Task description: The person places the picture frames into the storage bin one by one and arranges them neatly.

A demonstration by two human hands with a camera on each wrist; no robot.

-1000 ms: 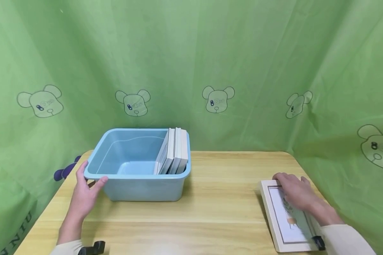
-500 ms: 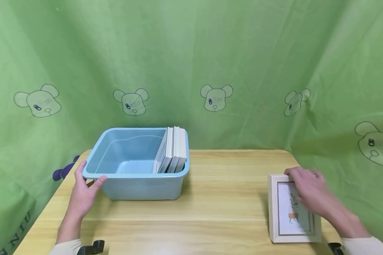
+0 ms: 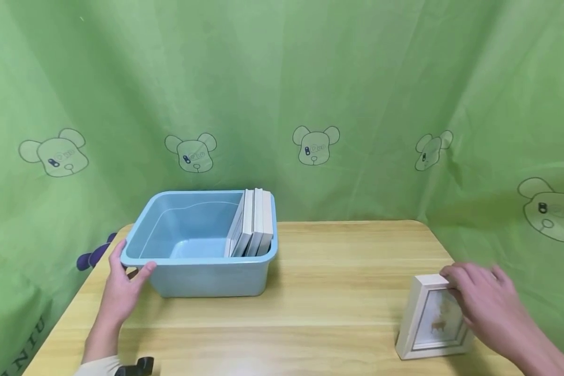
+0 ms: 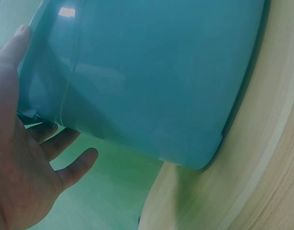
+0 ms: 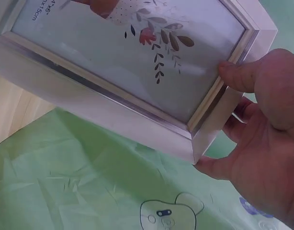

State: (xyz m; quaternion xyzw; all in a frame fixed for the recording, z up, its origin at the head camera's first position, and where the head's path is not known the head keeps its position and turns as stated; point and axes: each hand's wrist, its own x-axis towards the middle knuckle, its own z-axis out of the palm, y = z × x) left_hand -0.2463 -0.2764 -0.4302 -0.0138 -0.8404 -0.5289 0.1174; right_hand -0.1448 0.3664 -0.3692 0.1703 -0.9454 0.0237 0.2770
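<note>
At the table's right side, my right hand (image 3: 491, 300) grips the top edge of a white picture frame (image 3: 415, 318). The frame stands tilted up and shows a plant print behind its glazing. In the right wrist view the thumb lies on the front of the picture frame (image 5: 104, 115) and the fingers go behind its edge. My left hand (image 3: 121, 290) holds the near left corner of a light blue plastic tub (image 3: 207, 279), thumb outside the rim. From the left wrist, the tub (image 4: 152, 72) fills most of the view beside the left hand (image 4: 27, 158).
Several white frames (image 3: 263, 216) stand on edge, leaning together at the tub's right wall. The wooden table (image 3: 338, 292) ends against a green curtain (image 3: 244, 94) printed with bear heads. A purple thing (image 3: 94, 256) shows past the left table edge.
My right hand has raised the picture frame from lying nearly flat to upright, moved it slightly right and turned it. The left hand keeps its hold on the tub.
</note>
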